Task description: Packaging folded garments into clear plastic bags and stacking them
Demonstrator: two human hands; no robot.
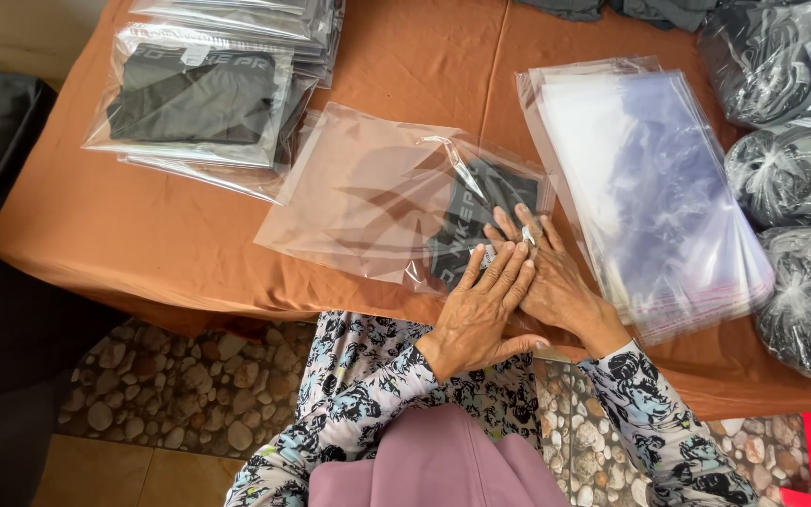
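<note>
Pressing dark garment (481, 221) inside clear bag (377, 192) on surface (143, 235). Left hand (481, 310) lying flat, fingers spread, overlapping right hand (551, 277) and partly hiding it; right grip also flat. Garment half obscured by glare.

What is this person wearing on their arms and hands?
Both arms wear long sleeves of white fabric with a dark blue and black floral print, ending at the wrists. The left hand and right hand are bare: no gloves, and no rings or watch that I can make out.
</note>
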